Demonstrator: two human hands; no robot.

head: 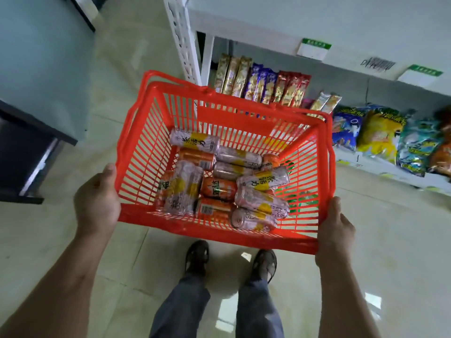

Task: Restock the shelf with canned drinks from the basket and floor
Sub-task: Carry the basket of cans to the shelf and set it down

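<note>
A red plastic basket (136, 152) hangs in the air in front of me, above the floor. My left hand (97, 201) grips its near left corner and my right hand (335, 230) grips its near right corner. Inside lie several canned drinks on their sides: pale pink-and-yellow cans (262, 201) and orange cans (218, 189). Both basket handles are folded down along the rim. The white shelf (268, 25) stands beyond the basket, at the upper right.
The lower shelf level holds rows of snack sticks (258, 81) and bagged snacks (380, 132). A dark table or cabinet (26, 147) stands at the left. My feet (197, 254) stand on the glossy tiled floor below the basket.
</note>
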